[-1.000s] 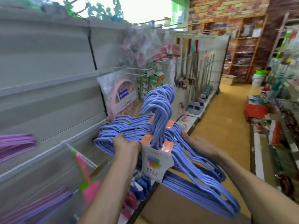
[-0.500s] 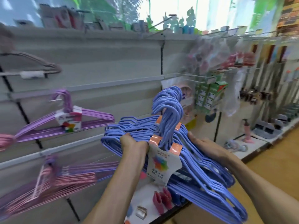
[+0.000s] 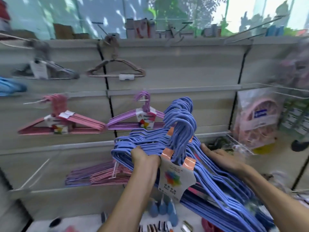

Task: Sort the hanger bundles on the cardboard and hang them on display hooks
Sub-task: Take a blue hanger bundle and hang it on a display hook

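I hold a thick stack of blue hanger bundles [image 3: 209,174] in front of the display wall, hooks pointing up, a white label card [image 3: 175,179] facing me. My left hand [image 3: 144,157] grips the left shoulders of the stack. My right hand [image 3: 220,158] lies over the right shoulders, fingers wrapped on the wires. On the wall hang a purple bundle [image 3: 133,121], a pink bundle [image 3: 65,123] and a mixed purple-pink bundle [image 3: 100,174] lower down. A bare display hook [image 3: 33,174] sticks out at the lower left.
Grey and brown hangers [image 3: 117,71] hang on the top row, blue ones [image 3: 10,87] at the far left. A bagged pink item [image 3: 257,118] hangs at the right. Small goods [image 3: 160,210] lie on the white bottom shelf under my arms.
My view has swung left from the aisle to the hanger wall. The blue stack stays in both hands, carried along and now in front of the purple bundle.
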`<state>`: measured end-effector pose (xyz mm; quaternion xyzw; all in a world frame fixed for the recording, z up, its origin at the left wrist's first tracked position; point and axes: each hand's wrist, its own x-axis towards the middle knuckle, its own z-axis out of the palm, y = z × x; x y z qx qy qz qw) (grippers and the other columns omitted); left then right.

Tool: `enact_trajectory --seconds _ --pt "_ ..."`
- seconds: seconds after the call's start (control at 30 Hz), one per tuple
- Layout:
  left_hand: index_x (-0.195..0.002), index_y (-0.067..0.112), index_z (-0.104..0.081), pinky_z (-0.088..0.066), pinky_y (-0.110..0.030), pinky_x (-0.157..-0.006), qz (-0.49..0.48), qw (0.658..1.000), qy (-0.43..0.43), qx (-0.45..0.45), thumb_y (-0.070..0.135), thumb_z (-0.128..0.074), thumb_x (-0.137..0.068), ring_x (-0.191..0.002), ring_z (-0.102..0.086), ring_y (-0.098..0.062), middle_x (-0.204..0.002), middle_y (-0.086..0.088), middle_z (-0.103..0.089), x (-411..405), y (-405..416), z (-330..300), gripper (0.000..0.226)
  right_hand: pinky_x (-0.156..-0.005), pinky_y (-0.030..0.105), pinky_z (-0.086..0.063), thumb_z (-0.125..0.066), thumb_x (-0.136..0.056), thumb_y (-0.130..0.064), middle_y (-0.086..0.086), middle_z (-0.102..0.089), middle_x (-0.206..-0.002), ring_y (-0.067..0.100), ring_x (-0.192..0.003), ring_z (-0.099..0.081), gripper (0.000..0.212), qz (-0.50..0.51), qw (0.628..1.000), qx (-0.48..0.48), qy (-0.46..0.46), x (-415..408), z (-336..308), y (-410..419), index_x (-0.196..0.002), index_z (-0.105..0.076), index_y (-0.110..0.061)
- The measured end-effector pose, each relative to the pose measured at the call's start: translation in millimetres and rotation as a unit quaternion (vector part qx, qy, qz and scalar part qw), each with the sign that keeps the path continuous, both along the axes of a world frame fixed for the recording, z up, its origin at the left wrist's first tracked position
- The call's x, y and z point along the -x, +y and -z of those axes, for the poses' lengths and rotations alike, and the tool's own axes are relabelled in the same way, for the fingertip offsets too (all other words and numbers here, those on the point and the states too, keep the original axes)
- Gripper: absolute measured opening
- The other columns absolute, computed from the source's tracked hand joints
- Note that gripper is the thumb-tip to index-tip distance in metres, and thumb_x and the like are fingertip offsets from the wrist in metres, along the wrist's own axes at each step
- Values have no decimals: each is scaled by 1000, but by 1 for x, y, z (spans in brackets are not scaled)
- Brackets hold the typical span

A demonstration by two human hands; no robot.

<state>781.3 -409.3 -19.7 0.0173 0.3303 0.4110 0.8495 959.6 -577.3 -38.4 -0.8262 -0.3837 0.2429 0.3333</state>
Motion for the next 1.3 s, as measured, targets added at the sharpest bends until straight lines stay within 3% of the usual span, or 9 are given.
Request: enact_trajectory --seconds 0.17,0.27,0.37,0.57,0.7,0.87,1.0,1.17,1.3 --pt "-130 9 -60 -43 -56 -104 -34 999 -9 -8 25 -38 -103 -118 -58 -40 -128 -18 -62 69 50 7 39 -92 28 -53 -38 -73 -94 -14 -76 -100 4 -94 -71 74 -60 998 -18 21 46 13 70 -94 -79 -36" --pt "-130 10 -61 -45 -55 -104 -70 997 -15 -3 24 -38 -102 -117 -60 -38 -128 -15 -63 114 81 11 38 -84 23 -52 -35 -70 -94 -12 -75 -96 4 -90 -70 79 -88 996 -13 9 85 10 110 -92 -79 -32" --pt "-129 9 -61 -45 -56 -103 -106 994 -17 -4 23 -38 -103 -115 -60 -39 -127 -16 -63 163 109 12 37 -90 35 -55 -37 -73 -90 -5 -78 -94 14 -89 -74 84 -124 992 -6 12 126 6 149 -96 -81 -22" --pt "-127 11 -62 -46 -55 -103 -186 983 -5 -5 25 -39 -103 -116 -61 -39 -127 -15 -64 264 157 13 37 -70 19 -51 -38 -75 -84 -13 -77 -90 4 -79 -73 69 -191 981 -10 27 220 0 226 -95 -78 -31" --pt "-118 5 -64 -53 -43 -93 -206 976 35 -68 12 -46 -98 -96 -68 -17 -118 -14 -66 330 171 11 28 -86 31 -55 -39 -77 -85 -6 -78 -95 13 -89 -73 80 -237 971 -29 30 275 7 274 -100 -78 -20" --pt "-96 2 -65 -47 -47 -103 -208 977 46 -31 20 -55 -100 -118 -61 -36 -123 -16 -65 394 190 2 21 -73 4 -41 -41 -86 -72 -36 -65 -87 -23 -76 -56 40 -295 953 -49 45 340 5 320 -83 -72 -47" --pt "-103 2 -63 -49 -42 -95 -270 962 18 -30 17 -51 -102 -109 -63 -34 -114 -14 -64 431 206 -2 19 -93 30 -46 -38 -74 -84 -11 -69 -103 0 -90 -62 63 -324 945 -28 38 376 9 360 -92 -74 -36" --pt "-98 1 -63 -44 -49 -106 -294 955 22 -22 15 -50 -101 -119 -59 -37 -128 -18 -62 469 237 7 19 -97 36 -47 -37 -66 -98 -6 -69 -112 13 -101 -64 87 -341 940 -7 21 408 14 404 -103 -76 -30" --pt "-114 4 -63 -46 -52 -103 -318 948 23 -4 14 -54 -99 -115 -61 -36 -125 -15 -64 489 265 11 20 -107 35 -42 -42 -72 -93 -15 -63 -130 9 -113 -61 73 -378 924 -26 47 428 19 450 -111 -74 -41"
